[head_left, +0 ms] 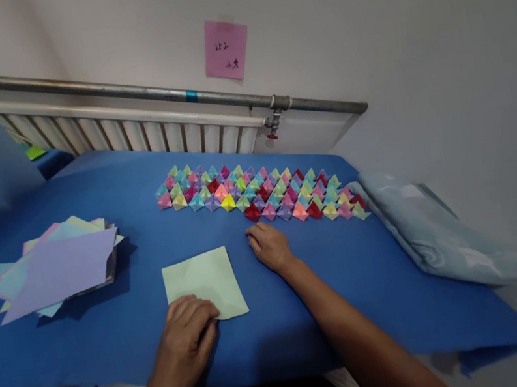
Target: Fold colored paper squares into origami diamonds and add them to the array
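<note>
Flat green paper (pixel 208 280) on the tabletop (pixel 130 347), my left hand (pixel 186 331) resting on its near edge, not gripping; lifting would need a pinch. Right hand (pixel 272 247) curled near folded papers (pixel 284 210), can't tell if empty.

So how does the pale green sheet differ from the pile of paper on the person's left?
The pale green sheet looks like one sheet in one colour; the pile has many, with purple on top and blue, pink and yellowish edges showing.
The pale green sheet has the left hand on it; no hand touches the pile.
Both lie on the blue cloth.
</note>
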`<state>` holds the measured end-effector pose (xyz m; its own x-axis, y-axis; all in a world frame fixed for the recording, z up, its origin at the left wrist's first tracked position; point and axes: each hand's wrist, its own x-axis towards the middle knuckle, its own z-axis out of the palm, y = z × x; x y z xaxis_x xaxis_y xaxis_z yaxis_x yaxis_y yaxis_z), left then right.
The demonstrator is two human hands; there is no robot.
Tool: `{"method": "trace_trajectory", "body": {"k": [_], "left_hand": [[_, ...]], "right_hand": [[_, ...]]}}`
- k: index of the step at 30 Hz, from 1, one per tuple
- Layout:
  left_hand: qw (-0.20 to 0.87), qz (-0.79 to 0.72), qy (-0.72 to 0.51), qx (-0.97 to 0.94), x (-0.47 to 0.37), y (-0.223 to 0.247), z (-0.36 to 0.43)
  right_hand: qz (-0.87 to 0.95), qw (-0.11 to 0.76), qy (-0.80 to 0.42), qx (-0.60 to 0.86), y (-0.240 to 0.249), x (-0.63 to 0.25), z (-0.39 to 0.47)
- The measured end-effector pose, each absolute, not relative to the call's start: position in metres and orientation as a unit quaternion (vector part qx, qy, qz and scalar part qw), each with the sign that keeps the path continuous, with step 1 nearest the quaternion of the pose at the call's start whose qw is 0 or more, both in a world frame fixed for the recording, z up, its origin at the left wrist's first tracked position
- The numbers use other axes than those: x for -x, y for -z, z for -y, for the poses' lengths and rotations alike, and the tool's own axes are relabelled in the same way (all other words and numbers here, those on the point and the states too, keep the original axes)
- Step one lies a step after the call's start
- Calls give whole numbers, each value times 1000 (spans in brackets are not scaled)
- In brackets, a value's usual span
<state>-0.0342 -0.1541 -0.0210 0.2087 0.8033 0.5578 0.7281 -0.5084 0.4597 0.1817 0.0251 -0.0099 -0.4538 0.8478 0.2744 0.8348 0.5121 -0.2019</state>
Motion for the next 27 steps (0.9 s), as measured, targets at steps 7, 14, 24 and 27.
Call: {"method": "trace_trajectory", "body": {"k": [7,14,24,27], "left_hand": [[47,-490,-398,-774,33,17,152],[53,-494,-398,-771,32,17,153],[55,-498,-395,-770,30,17,154],[36,-506,-381,-773,29,18,154]], "right_hand": [[854,183,-19,487,11,-182,-26],[854,186,-18,485,13,-183,-27],[856,194,-16,479,15,-184,-27],[856,196,-16,478,15,-184,-28]]}}
